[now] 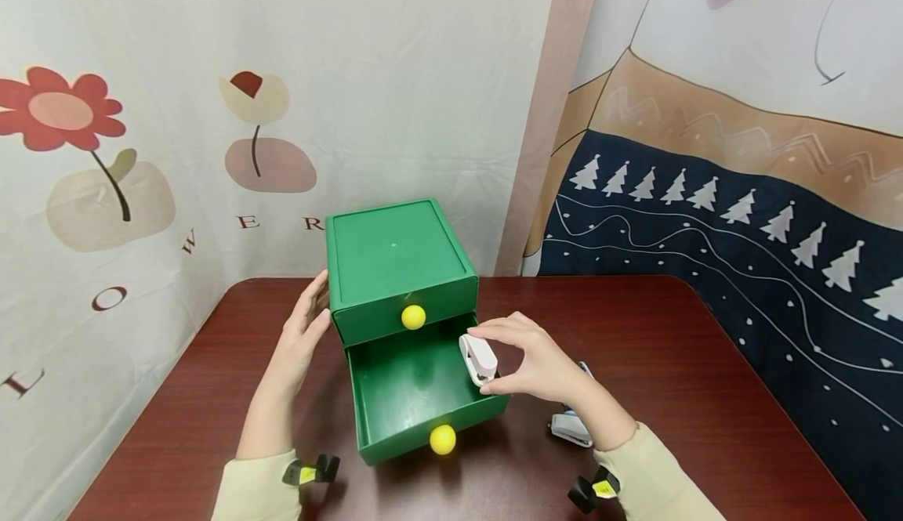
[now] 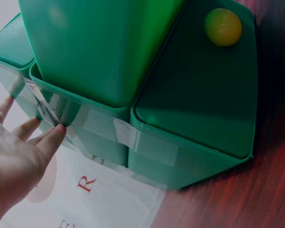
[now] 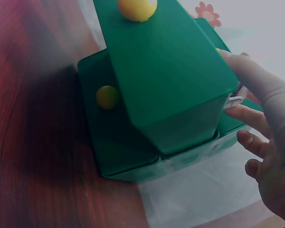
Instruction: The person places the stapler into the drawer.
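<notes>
A green drawer cabinet (image 1: 398, 251) with round yellow knobs stands on the table. Its middle drawer (image 1: 402, 392) is pulled out, and the bare floor of that drawer shows. Between thumb and fingers, my right hand (image 1: 539, 360) pinches a small white stapler (image 1: 480, 358) over the drawer's right side. In the right wrist view, the stapler (image 3: 233, 101) is mostly hidden by the drawer and fingers. My left hand (image 1: 299, 341) rests against the cabinet's left side. Its fingers (image 2: 52, 140) are fairly straight and touch the taped green wall in the left wrist view.
A grey stapler-like item (image 1: 571, 428) lies on the dark red table (image 1: 614, 325), partly behind my right forearm; something bluish lies beside it. The bottom drawer (image 3: 116, 137) is closed beneath the pulled-out one. A printed curtain (image 1: 395, 98) hangs behind the table.
</notes>
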Action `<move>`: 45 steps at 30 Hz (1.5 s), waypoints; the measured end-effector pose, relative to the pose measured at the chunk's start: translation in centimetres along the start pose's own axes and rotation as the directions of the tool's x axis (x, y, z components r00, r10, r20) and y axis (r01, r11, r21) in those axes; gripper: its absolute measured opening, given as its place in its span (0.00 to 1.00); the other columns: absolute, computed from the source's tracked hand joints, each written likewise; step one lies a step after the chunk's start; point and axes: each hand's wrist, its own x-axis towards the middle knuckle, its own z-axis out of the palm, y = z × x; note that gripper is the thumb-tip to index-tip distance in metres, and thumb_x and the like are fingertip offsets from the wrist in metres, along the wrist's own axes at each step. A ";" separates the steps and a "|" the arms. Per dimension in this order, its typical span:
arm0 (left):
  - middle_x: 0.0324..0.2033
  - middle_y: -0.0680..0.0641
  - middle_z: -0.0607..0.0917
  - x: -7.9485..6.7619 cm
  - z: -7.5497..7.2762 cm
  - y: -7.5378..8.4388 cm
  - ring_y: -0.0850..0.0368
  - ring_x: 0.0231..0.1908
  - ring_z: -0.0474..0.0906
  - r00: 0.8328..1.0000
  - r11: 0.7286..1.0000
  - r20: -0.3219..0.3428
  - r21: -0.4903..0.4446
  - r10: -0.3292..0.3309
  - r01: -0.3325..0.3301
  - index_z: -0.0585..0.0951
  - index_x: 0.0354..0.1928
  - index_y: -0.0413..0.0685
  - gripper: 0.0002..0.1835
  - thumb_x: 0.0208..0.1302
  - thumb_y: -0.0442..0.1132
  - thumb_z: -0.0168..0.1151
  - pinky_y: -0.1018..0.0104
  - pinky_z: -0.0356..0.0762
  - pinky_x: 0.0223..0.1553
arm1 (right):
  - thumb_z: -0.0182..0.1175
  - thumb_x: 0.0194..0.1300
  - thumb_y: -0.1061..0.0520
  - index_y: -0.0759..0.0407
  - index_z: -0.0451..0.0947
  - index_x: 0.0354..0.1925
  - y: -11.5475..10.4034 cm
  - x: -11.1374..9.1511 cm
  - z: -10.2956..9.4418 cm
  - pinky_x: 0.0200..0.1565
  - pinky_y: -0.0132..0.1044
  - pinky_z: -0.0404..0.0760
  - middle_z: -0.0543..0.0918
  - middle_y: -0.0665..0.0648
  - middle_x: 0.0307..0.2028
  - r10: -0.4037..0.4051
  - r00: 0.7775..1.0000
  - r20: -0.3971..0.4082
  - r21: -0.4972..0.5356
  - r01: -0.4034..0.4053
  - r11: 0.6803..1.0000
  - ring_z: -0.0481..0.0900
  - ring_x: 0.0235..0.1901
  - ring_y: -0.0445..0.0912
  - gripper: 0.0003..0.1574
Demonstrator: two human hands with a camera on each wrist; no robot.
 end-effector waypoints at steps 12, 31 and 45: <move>0.70 0.47 0.58 0.0 0.0 0.1 0.56 0.66 0.55 1.000 1.000 0.005 -0.001 0.000 0.000 0.53 0.75 0.51 0.29 0.75 0.33 0.42 0.74 0.58 0.56 | 0.80 0.41 0.47 0.50 0.79 0.58 0.8 0.8 0.8 0.44 0.39 0.72 0.79 0.45 0.54 0.045 0.997 0.067 -0.030 -0.043 0.999 0.71 0.44 0.45 0.43; 0.70 0.45 0.56 0.1 0.1 0.1 0.55 0.67 0.54 1.000 1.000 0.012 0.006 -0.013 0.013 0.53 0.75 0.52 0.29 0.75 0.34 0.42 0.74 0.58 0.56 | 0.75 0.50 0.53 0.52 0.79 0.56 -0.6 1.2 0.3 0.49 0.43 0.69 0.75 0.48 0.54 0.135 0.964 0.228 -0.149 -0.103 0.983 0.68 0.50 0.43 0.33; 0.70 0.47 0.57 0.0 -0.1 0.1 0.56 0.66 0.54 1.000 1.000 0.008 0.014 -0.017 0.017 0.53 0.75 0.52 0.29 0.76 0.34 0.42 0.74 0.58 0.56 | 0.74 0.53 0.54 0.47 0.78 0.56 0.8 -3.9 -0.9 0.52 0.46 0.74 0.77 0.48 0.55 0.147 0.982 -0.123 0.048 -0.142 0.989 0.72 0.56 0.44 0.31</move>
